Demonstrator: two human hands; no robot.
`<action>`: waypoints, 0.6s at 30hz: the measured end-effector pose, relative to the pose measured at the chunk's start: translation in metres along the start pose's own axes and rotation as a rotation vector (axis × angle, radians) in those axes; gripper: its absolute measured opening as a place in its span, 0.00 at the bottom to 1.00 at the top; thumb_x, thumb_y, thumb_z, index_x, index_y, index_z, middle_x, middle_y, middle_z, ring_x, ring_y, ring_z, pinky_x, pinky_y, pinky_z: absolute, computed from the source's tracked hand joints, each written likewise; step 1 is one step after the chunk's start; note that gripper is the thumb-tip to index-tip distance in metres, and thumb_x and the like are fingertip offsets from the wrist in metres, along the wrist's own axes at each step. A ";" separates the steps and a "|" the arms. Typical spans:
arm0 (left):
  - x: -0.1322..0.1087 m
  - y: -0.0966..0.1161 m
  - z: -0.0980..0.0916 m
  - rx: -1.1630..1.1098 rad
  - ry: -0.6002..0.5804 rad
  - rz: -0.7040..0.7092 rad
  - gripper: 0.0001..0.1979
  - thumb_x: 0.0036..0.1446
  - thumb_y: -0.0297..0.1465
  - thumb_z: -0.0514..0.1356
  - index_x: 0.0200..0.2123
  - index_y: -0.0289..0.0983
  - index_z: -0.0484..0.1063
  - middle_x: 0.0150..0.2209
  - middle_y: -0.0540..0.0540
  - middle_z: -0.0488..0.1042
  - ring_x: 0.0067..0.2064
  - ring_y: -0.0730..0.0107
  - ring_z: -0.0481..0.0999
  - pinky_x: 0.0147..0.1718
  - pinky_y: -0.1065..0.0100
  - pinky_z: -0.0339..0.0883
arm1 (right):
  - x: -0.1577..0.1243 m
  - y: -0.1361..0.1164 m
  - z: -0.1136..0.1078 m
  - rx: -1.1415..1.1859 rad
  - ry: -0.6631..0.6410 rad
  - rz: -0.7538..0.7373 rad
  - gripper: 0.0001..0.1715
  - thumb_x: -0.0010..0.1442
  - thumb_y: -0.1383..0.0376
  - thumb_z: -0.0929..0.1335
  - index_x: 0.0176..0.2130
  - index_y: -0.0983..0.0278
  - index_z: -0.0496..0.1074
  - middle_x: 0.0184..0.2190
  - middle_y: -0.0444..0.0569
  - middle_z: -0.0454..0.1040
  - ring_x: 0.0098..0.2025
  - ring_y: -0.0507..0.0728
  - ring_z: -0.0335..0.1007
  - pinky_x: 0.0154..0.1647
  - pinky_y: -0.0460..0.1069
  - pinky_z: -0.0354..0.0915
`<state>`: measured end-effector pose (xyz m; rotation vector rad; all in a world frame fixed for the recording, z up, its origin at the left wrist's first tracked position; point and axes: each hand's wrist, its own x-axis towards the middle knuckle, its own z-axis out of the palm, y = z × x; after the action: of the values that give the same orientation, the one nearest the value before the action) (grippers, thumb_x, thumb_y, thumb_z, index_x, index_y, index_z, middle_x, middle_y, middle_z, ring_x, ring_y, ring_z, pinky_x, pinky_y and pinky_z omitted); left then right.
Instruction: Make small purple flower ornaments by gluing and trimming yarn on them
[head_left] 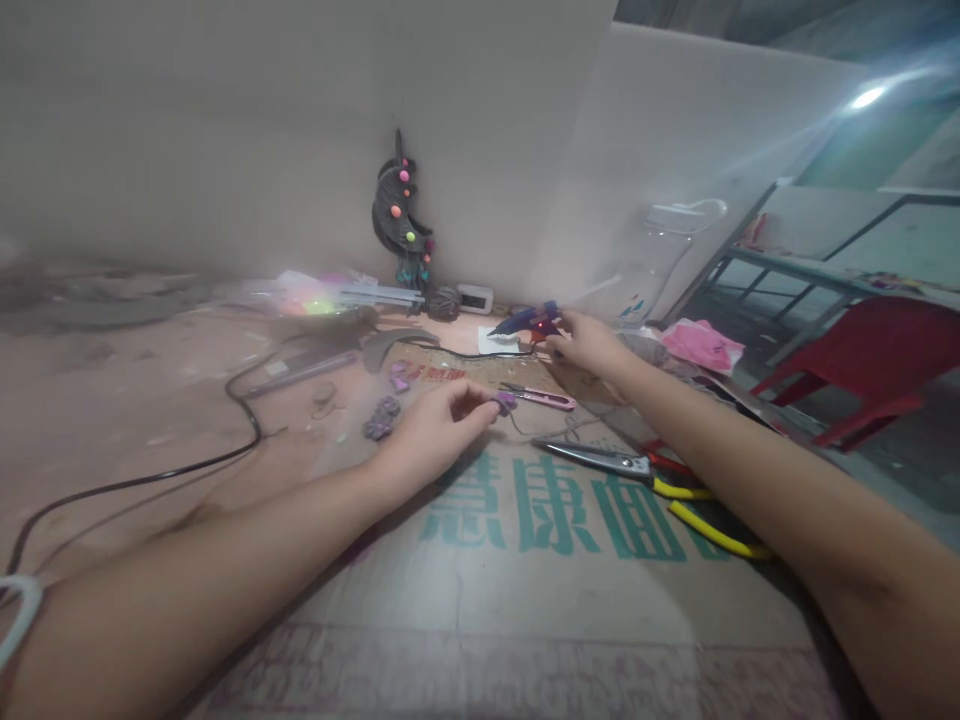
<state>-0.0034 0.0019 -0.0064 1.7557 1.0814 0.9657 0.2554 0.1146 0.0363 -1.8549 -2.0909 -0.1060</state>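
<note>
My left hand (439, 425) rests on a cardboard sheet (525, 560) with its fingers pinched on a small purple piece (505, 402). My right hand (589, 345) reaches farther back and is closed on the handle of a blue glue gun (525, 321), whose nozzle points left over a white paper scrap (496, 343). More purple pieces (382, 417) lie left of my left hand. Pink thread snips (544, 398) lie between the two hands.
Yellow-handled pliers (645, 470) lie under my right forearm. A black cable (240, 400) runs across the floor at left. A dark crescent ornament with coloured balls (401, 215) leans on the wall. A red plastic chair (870, 370) and pink cloth (701, 345) are at right.
</note>
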 end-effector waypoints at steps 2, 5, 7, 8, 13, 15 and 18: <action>0.000 0.000 0.000 -0.003 0.000 0.001 0.11 0.60 0.39 0.59 0.38 0.38 0.74 0.35 0.47 0.77 0.33 0.69 0.73 0.31 0.69 0.64 | -0.009 -0.002 -0.008 -0.054 0.003 -0.024 0.22 0.62 0.61 0.65 0.52 0.68 0.75 0.46 0.62 0.79 0.46 0.68 0.75 0.43 0.54 0.66; 0.000 -0.001 0.000 0.003 0.004 0.004 0.11 0.60 0.39 0.59 0.38 0.38 0.75 0.36 0.47 0.78 0.34 0.69 0.73 0.32 0.69 0.64 | -0.027 -0.008 -0.019 -0.167 0.012 -0.092 0.19 0.65 0.58 0.62 0.43 0.64 0.79 0.39 0.59 0.81 0.41 0.66 0.76 0.39 0.53 0.64; 0.000 -0.002 0.000 0.003 0.002 0.006 0.11 0.60 0.39 0.59 0.38 0.38 0.75 0.36 0.47 0.78 0.34 0.69 0.73 0.32 0.69 0.64 | -0.036 -0.013 -0.021 -0.243 0.004 -0.137 0.20 0.65 0.56 0.62 0.40 0.62 0.79 0.37 0.57 0.81 0.39 0.64 0.76 0.36 0.52 0.62; 0.000 -0.002 0.000 0.003 -0.001 0.008 0.11 0.60 0.39 0.59 0.38 0.38 0.75 0.35 0.47 0.78 0.34 0.69 0.73 0.32 0.69 0.64 | -0.039 -0.015 -0.021 -0.267 -0.011 -0.144 0.19 0.65 0.55 0.62 0.40 0.62 0.79 0.37 0.56 0.81 0.38 0.63 0.76 0.35 0.51 0.62; 0.000 0.000 0.000 0.016 0.000 0.012 0.10 0.60 0.38 0.59 0.37 0.38 0.74 0.34 0.48 0.77 0.32 0.69 0.73 0.31 0.69 0.64 | -0.025 -0.008 -0.013 -0.165 -0.021 -0.100 0.24 0.63 0.53 0.66 0.53 0.63 0.73 0.48 0.58 0.78 0.46 0.65 0.75 0.41 0.52 0.66; 0.001 0.000 0.000 0.019 0.000 0.012 0.10 0.60 0.39 0.59 0.37 0.38 0.74 0.34 0.48 0.77 0.32 0.69 0.73 0.31 0.69 0.64 | -0.013 -0.003 -0.009 -0.030 -0.048 -0.048 0.31 0.60 0.52 0.69 0.58 0.64 0.69 0.52 0.59 0.76 0.49 0.66 0.74 0.46 0.53 0.66; 0.001 0.000 -0.001 0.010 -0.006 0.009 0.11 0.60 0.39 0.59 0.38 0.38 0.74 0.33 0.48 0.77 0.32 0.69 0.73 0.31 0.69 0.64 | 0.002 0.000 -0.003 0.092 -0.116 0.034 0.31 0.57 0.52 0.71 0.56 0.64 0.70 0.50 0.58 0.78 0.48 0.64 0.75 0.46 0.51 0.67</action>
<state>-0.0037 0.0027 -0.0060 1.7721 1.0773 0.9619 0.2557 0.1159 0.0399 -1.8818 -2.1017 0.1069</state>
